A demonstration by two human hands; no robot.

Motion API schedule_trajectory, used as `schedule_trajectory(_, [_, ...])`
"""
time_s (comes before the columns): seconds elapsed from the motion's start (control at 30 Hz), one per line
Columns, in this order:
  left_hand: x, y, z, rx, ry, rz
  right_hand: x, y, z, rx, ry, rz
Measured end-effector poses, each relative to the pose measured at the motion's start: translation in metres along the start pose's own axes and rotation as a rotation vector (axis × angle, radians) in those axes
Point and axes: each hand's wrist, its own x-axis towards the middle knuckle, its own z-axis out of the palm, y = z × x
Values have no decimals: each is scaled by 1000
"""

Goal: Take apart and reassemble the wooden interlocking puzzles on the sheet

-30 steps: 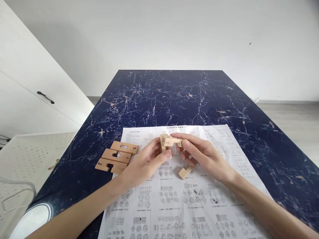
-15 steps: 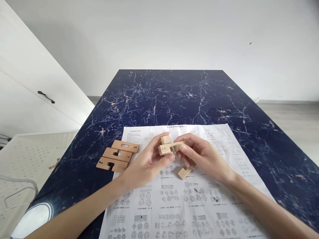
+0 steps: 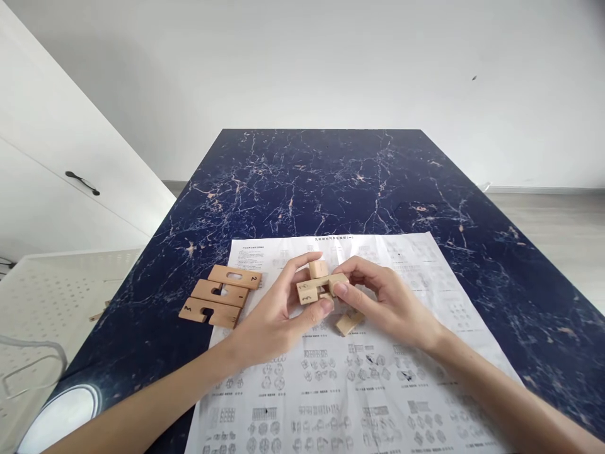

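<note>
My left hand [image 3: 278,312] is closed around an upright wooden puzzle piece [image 3: 318,268], its thumb in front and index finger behind. Across that piece lies a notched wooden puzzle piece [image 3: 308,291] with pencilled marks on its left end. My right hand [image 3: 378,299] pinches the notched piece's right end between thumb and fingers. The two pieces touch and look crossed; how deeply they interlock is hidden by my fingers. Below my right hand another wooden puzzle piece [image 3: 348,323] rests on the printed sheet [image 3: 321,378], partly covered by the fingers.
Left of my left hand lie three flat wooden pieces with cut-outs, marked 2 [image 3: 246,278], 1 [image 3: 203,290] and 3 [image 3: 220,313]. The dark blue marbled table [image 3: 321,183] extends to the wall. A white perforated surface [image 3: 66,296] stands at the left.
The notched piece has turned and come down in front of the upright piece, its marked faces now towards me. Both hands stay close together over the sheet.
</note>
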Motion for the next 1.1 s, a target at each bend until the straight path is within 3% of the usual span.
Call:
schedule_trajectory(0.27, [-2,3,-1,28,-48,22,-3,-4,-4,82,-37,-55])
schedule_trajectory(0.43, [-2,1,-1,46,-13,56,-3,0,-1,95,2,8])
schedule_trajectory(0.6, [-2,-2,3,105,-4,110,-4,2,2,42,-70,67])
schedule_trajectory(1.1, [-3,5,0,184,-136,112,-4,-2,-2,-152,-100,-154])
